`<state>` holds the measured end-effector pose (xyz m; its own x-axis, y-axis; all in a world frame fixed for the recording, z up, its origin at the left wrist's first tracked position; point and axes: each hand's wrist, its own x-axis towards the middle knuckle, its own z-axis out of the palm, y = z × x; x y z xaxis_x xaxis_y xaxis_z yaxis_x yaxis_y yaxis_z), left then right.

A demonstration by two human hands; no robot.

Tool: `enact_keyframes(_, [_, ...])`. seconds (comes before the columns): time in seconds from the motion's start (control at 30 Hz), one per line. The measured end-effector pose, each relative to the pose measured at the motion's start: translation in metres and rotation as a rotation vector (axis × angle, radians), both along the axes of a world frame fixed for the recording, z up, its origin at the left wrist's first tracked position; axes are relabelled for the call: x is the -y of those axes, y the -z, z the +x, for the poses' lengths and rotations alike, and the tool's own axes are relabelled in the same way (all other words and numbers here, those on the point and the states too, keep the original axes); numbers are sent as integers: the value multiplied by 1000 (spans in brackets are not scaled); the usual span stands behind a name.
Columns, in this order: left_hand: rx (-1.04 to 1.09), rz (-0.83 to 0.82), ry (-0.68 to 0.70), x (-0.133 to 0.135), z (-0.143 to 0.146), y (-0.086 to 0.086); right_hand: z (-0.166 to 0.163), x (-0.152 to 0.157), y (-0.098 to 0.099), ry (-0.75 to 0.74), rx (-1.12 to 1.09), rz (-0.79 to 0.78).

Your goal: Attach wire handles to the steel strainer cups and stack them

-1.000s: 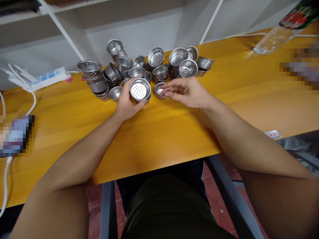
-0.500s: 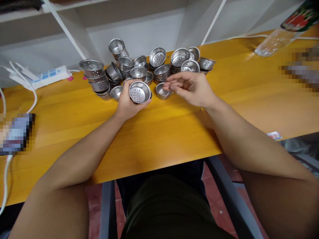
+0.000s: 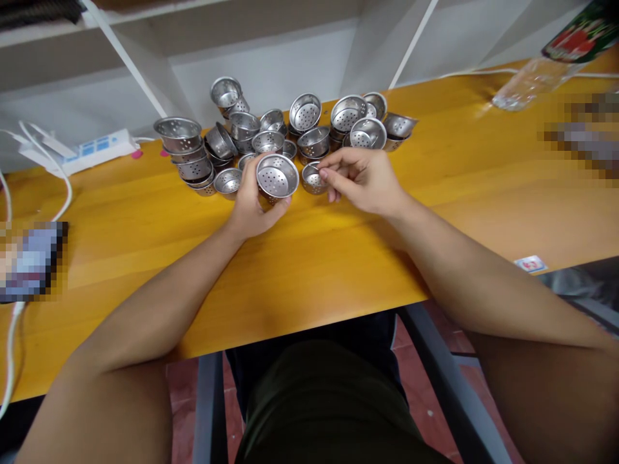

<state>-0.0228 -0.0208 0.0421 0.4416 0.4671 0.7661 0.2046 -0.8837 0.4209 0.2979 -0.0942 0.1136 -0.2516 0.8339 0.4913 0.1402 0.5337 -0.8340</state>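
My left hand (image 3: 254, 205) is wrapped around a perforated metal cup (image 3: 278, 176), held tilted with its open mouth facing me. Below that rim, more metal shows, but I cannot tell if a second cup is nested there. To the right, the thumb and forefinger of my right hand (image 3: 363, 179) are pinched at the right side of a smaller perforated cup (image 3: 311, 179), which stands on the table. My fingers cover part of that cup's rim. Behind both hands, similar cups (image 3: 271, 143) stand bunched together, some stacked and some tilted.
A taller stack of cups (image 3: 180, 136) rises at the pile's left end. Beyond it lies a white power strip (image 3: 99, 149) with cables. A phone (image 3: 31, 261) is at the left and a clear bottle (image 3: 536, 80) at the back right. White shelving (image 3: 261, 61) borders the wooden table (image 3: 300, 274).
My left hand has shifted slightly right with its cup. My right hand has come down and a little left, its thumb and forefinger closing at the small cup's rim.
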Motion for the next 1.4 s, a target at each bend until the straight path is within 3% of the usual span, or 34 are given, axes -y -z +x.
enact_keyframes(0.3, [-19,21,66,16,12,-11,-28,11,-5,-71,-76,-134])
enact_keyframes(0.63, [-82,-126,51,34,15,-22,-40,12,-2,-63,-113,-200])
enact_keyframes(0.87, [-136,-139,59,31,14,-19,-42,13,2,-38,-164,-298])
enact_keyframes(1.13, [-152,-93,85,31,15,-14,-49,20,0,-148,-231,-377])
enact_keyframes(1.4, [-102,-156,85,37,18,-18,-50,22,-2,-193,-287,-393])
